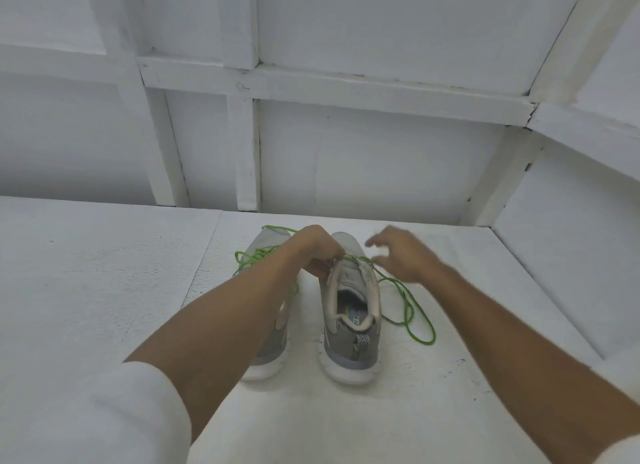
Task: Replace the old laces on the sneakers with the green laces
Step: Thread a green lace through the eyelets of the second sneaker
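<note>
Head view, the only one. Left hand: fingers curled down and closed, pinching the green lace at the upper eyelets of the right sneaker, knuckles over the tongue; exact fingertip contact hidden beneath the hand. Right hand: fingers spread apart and loose, gripping nothing, motion-blurred, hovering just right of the same sneaker's forefoot and over the lace run; touching it or not, impossible to tell. Count: two hands, two sneakers, two green laces. Sneakers grey with white soles, side by side and upright on the white table, heels toward the camera, toes toward the white panelled wall. Left sneaker largely covered by the left forearm, only toe, heel and sole edge showing. Green lace: out from the left hand's pinch, passing below the right hand, then trailing over the table to the right of the right sneaker in a loose loop, lowest bend near heel level. Second green lace: bunched over the forefoot of the left sneaker, one loop past the toe, just left of the left hand and apart from both sets of fingers. White sleeve at lower left, pushed up above the forearm.
</note>
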### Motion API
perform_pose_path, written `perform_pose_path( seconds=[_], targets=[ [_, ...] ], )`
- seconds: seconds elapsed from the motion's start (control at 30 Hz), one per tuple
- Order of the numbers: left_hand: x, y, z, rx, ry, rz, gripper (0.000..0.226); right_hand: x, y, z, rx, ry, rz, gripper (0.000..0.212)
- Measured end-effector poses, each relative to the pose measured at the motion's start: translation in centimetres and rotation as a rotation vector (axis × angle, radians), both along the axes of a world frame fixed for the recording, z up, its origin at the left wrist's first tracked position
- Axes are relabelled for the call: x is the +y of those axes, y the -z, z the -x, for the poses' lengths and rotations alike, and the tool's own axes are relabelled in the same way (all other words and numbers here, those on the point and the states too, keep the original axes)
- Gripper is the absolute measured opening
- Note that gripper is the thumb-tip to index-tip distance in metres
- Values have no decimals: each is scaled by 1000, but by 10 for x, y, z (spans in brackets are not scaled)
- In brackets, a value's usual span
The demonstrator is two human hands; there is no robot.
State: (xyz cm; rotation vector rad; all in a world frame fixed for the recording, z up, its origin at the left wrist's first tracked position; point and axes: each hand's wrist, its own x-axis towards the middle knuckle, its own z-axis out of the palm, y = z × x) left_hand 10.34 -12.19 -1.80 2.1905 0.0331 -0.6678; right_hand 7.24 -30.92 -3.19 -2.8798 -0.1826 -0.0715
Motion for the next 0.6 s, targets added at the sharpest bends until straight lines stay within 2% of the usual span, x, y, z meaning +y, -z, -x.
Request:
perform_pose_path(
  seconds=[0.03,0.13,0.2,0.23,0.27,0.37,0.4,0.43,0.47,0.53,0.6],
  targets=[
    [1,0,0,6,-6,11,17,3,16,5,40,-6,37,29],
    [3,2,1,24,-19,43,18,6,31,10,0,24,42,18],
    [4,4,0,33,-37,75,18,6,22,4,-50,90,-95,11],
    [6,5,0,36,-44,90,17,5,14,-1,-105,169,-267,10],
    [7,6,0,39,-51,100,16,3,0,-7,-158,274,-536,12],
    [10,9,0,44,-72,124,14,-10,-62,-18,-317,482,-1600,21],
    [10,8,1,42,-76,133,14,-16,-78,-20,-378,485,-1773,20],
    [11,8,1,39,-76,139,14,-20,-89,-22,-423,491,-1775,18],
    [10,8,1,36,-74,140,14,-20,-92,-23,-456,494,-1628,16],
    [9,7,1,37,-67,138,15,-12,-82,-20,-443,441,-1109,11],
    [9,6,2,40,-63,137,15,-1,-53,-15,-264,230,-614,8]
  ],
)
